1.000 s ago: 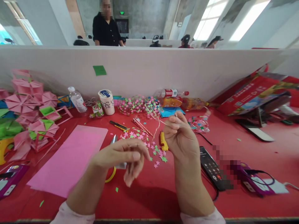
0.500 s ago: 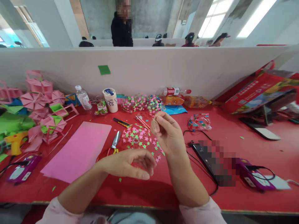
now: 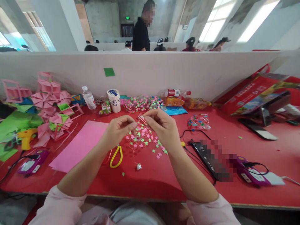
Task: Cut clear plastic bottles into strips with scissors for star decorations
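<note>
Across the red worktop point(image 3: 164, 175) it's craft clutter from edge to edge, so going big to small. Biggest thing is the red cardboard box point(image 3: 253, 93) tipped over at the far right, against the white divider point(image 3: 164, 72). Over on the left sits a whole heap of finished-looking pink paper pinwheels point(image 3: 48, 100), with green paper point(image 3: 16, 123) under them and a yellow glue gun point(image 3: 25, 137) just in front. So a fair batch of those looks done already, I'd say.

Next, a pink paper sheet point(image 3: 79, 145) lies flat and uncut near the middle-left, which to me reads as material still waiting its turn. Along the back there's a water bottle point(image 3: 89, 98), a paper cup point(image 3: 114, 100) and a soda bottle point(image 3: 175, 93) lying on its side. A phone point(image 3: 201, 150) sits to the right of the hands.

Yellow-handled scissors point(image 3: 116, 156) lie just beside the left forearm, not in use.

Then the small stuff: a scatter of pink and green paper stars point(image 3: 142, 139) loose on the worktop right under the hands, plus a bigger pile of them further back. Loads still loose, so the star part seems far from finished.

Left hand point(image 3: 117, 131) and right hand point(image 3: 161, 126) are raised above the stars, fingertips nearly meeting, both pinching a tiny pink piece point(image 3: 142, 119) between them. Too small to tell exactly what it is, and I can't see any thread clearly.
</note>
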A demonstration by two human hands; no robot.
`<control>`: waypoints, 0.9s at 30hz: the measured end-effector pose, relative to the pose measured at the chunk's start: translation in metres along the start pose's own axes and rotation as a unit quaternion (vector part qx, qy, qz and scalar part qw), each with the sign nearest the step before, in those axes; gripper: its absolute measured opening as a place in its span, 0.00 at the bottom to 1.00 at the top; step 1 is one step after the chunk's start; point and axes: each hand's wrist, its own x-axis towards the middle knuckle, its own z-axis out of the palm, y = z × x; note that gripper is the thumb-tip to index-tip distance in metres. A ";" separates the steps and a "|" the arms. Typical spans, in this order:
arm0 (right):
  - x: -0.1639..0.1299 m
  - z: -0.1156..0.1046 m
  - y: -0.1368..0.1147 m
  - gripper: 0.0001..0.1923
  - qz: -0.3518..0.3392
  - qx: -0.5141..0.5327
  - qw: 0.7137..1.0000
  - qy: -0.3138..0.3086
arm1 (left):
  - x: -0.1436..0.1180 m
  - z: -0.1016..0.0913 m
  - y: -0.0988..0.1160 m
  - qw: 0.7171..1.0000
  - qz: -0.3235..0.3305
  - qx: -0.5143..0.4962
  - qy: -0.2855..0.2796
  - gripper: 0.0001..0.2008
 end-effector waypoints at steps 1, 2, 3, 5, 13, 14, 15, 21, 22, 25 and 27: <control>0.000 -0.002 0.000 0.03 -0.002 -0.001 1.000 0.003 | 0.000 0.000 0.001 1.000 -0.014 -0.004 -0.019 0.08; 0.000 -0.003 0.000 0.03 -0.005 -0.002 1.000 0.004 | 0.000 0.001 0.002 0.999 -0.031 -0.016 -0.038 0.08; -0.001 -0.005 -0.001 0.03 -0.008 -0.004 1.000 0.004 | 0.000 0.002 0.003 0.997 -0.046 -0.033 -0.053 0.07; -0.001 -0.007 -0.001 0.03 -0.014 -0.008 1.000 0.004 | 0.000 0.005 0.003 0.995 -0.054 -0.063 -0.053 0.07; -0.003 -0.007 0.002 0.06 0.006 -0.003 0.999 -0.040 | 0.007 0.005 -0.010 0.989 0.027 -0.080 0.122 0.08; -0.003 -0.007 0.003 0.07 0.005 -0.004 0.999 -0.040 | 0.008 0.005 -0.012 0.988 0.029 -0.073 0.132 0.08; -0.004 -0.006 0.004 0.07 0.004 -0.006 0.999 -0.036 | 0.008 0.006 -0.013 0.988 0.030 -0.068 0.137 0.09; -0.011 0.007 0.007 0.07 0.036 0.072 0.997 -0.010 | 0.007 0.018 -0.017 0.991 0.086 0.045 0.091 0.07; -0.013 0.008 0.007 0.06 0.038 0.086 0.996 -0.009 | 0.006 0.020 -0.018 0.988 0.105 0.076 0.084 0.07; -0.018 0.010 0.005 0.05 0.043 0.122 0.991 -0.013 | 0.004 0.021 -0.017 0.974 0.150 0.143 0.086 0.08; -0.020 0.008 0.004 0.05 0.056 0.147 0.987 -0.019 | 0.004 0.019 -0.017 0.969 0.161 0.156 0.106 0.08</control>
